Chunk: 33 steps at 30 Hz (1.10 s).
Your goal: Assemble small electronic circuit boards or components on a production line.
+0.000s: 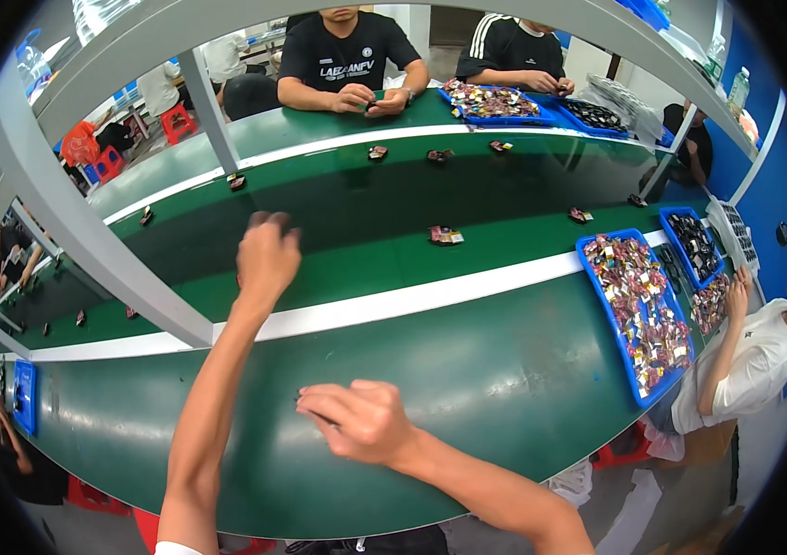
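My left hand [269,259] reaches out over the green conveyor belt [347,264]. Its fingers are smeared by motion, so whether they hold anything cannot be told. A sliver of something reddish shows on the belt beside that wrist. Above the near green worktop [467,370], my right hand [356,421] is closed, thumb and fingers pinched together. A tiny dark bit shows at its fingertips, too small to name. The closest plainly seen small wrapped packet [445,235], pink and yellow on a dark piece, lies on the belt to the right.
White rails [412,294] edge the belt, and a white frame post [98,222] stands left. At right are a blue tray [629,370] of small packets and a tray of black parts [692,245]. Co-workers sit opposite [347,65] and at right [750,361].
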{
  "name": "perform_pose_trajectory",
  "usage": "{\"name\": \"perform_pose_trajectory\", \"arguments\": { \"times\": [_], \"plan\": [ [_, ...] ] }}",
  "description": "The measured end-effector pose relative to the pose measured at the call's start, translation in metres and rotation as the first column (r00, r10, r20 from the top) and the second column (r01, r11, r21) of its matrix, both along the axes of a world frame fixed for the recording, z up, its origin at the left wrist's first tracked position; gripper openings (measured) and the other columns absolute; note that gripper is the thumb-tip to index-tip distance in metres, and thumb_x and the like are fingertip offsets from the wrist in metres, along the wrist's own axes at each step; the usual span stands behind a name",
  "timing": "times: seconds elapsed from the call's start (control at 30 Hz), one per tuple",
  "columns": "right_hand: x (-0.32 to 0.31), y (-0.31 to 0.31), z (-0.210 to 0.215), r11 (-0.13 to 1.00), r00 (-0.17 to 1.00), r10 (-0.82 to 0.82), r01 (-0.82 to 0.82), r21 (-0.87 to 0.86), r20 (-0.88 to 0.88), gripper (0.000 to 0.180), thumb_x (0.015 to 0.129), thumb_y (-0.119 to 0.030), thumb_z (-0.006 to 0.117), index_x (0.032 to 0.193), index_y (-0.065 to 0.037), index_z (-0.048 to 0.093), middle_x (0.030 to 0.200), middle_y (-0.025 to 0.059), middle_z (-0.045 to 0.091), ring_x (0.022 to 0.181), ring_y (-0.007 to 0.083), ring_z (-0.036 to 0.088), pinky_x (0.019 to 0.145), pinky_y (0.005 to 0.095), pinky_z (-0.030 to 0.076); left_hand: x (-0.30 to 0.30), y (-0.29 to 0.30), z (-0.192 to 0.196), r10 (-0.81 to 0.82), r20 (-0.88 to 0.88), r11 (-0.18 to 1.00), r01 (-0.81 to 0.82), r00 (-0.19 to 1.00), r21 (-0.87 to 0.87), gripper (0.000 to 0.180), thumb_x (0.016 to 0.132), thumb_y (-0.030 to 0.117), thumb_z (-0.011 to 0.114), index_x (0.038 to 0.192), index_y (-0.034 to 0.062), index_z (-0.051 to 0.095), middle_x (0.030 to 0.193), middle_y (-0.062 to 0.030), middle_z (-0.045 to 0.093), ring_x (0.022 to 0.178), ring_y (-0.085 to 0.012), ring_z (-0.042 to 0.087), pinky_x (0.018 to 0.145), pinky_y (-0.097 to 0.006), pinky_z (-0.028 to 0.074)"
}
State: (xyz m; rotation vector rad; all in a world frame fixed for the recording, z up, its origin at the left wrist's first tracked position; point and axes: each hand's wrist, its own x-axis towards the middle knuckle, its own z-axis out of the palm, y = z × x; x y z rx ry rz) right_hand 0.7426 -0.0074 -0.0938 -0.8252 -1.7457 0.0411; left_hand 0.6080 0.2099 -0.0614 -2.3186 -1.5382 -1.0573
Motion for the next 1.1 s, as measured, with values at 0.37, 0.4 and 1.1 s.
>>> {"name": "perform_pose_trajectory", "arguments": {
  "times": [0.37, 0.4, 1.1],
  "plan": [
    [-0.003, -0.004, -0.008, 0.997, 0.997, 0.077, -0.077, -0.019, -0.014, 0.027, 0.065, 0.005, 0.063, 0.09, -0.006, 0.065, 0.088, 0.0015, 0.07, 0.048, 0.0196, 0.047, 0.048, 0.0289, 0.041, 0.172, 0.037, 0.008, -0.227, 0.293, 0.499, 0.369, 0.929, -0.784, 0.034, 0.094, 0.022, 0.067, 0.104, -0.01, 0.065, 0.088, -0.015, 0.07, 0.064, -0.0206, 0.071, 0.049, -0.032, 0.061],
    [-0.003, -0.004, -0.008, 0.996, 0.996, 0.083, -0.084, -0.025, -0.008, 0.028, 0.065, 0.006, 0.061, 0.09, -0.005, 0.065, 0.086, 0.0019, 0.069, 0.048, 0.02, 0.046, 0.048, 0.0293, 0.041, 0.175, 0.039, 0.006, -0.23, 0.232, 0.52, 0.321, 0.945, -0.792, 0.033, 0.093, 0.022, 0.07, 0.1, -0.0105, 0.065, 0.086, -0.0148, 0.07, 0.065, -0.0206, 0.071, 0.05, -0.033, 0.061],
    [-0.006, -0.005, -0.003, 0.991, 0.992, 0.12, -0.121, -0.05, -0.032, 0.016, 0.073, -0.003, 0.078, 0.086, -0.007, 0.071, 0.087, 0.0006, 0.073, 0.05, 0.0191, 0.056, 0.048, 0.0284, 0.044, 0.063, -0.024, 0.0, -0.036, 0.757, 0.555, 0.643, 0.652, -0.528, 0.017, 0.093, 0.005, 0.064, 0.1, -0.0097, 0.068, 0.082, -0.0105, 0.069, 0.06, -0.0119, 0.064, 0.045, -0.024, 0.049]
  ]
}}
